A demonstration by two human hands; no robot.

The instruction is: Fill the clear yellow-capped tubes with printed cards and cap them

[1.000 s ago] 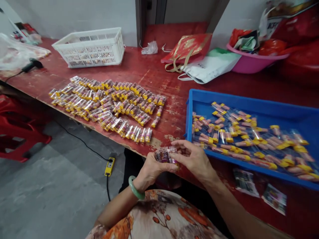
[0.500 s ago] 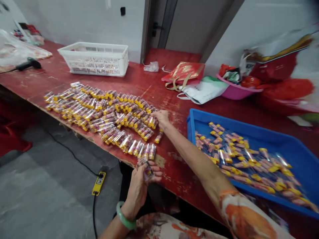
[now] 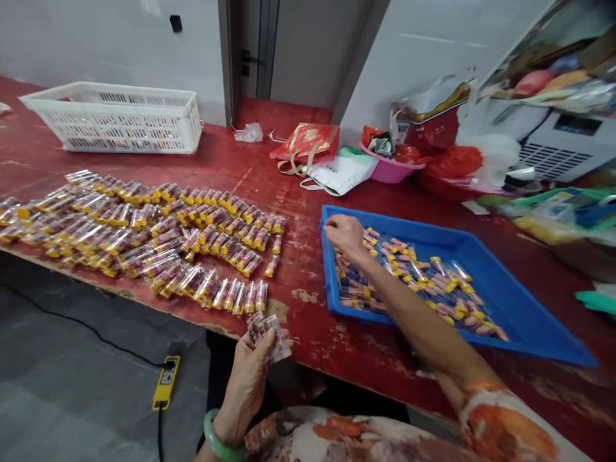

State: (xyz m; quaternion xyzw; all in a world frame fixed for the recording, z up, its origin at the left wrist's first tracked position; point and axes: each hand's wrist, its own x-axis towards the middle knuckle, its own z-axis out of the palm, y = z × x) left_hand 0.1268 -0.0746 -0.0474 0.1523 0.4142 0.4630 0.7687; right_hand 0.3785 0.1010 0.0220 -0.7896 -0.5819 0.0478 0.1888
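My left hand (image 3: 250,372) is at the near edge of the red table (image 3: 308,192), closed on a small stack of printed labels (image 3: 269,333). My right hand (image 3: 342,234) reaches out over the far left corner of the blue tray (image 3: 520,308), its fingers curled down among the clear tubes with yellow caps (image 3: 414,276) lying in the tray. What the fingers hold, if anything, is hidden. To the left, rows of labelled tubes (image 3: 144,231) lie side by side on the table.
A white slotted basket (image 3: 115,119) stands at the back left. Red and white bags (image 3: 322,157), a pink bowl (image 3: 389,168) and red plastic bags sit at the back. A yellow cable box (image 3: 166,382) lies on the grey floor.
My right hand has left the rows of labelled tubes and moved right into the blue tray. My left hand still holds the labels at the table edge. The view has swung right.
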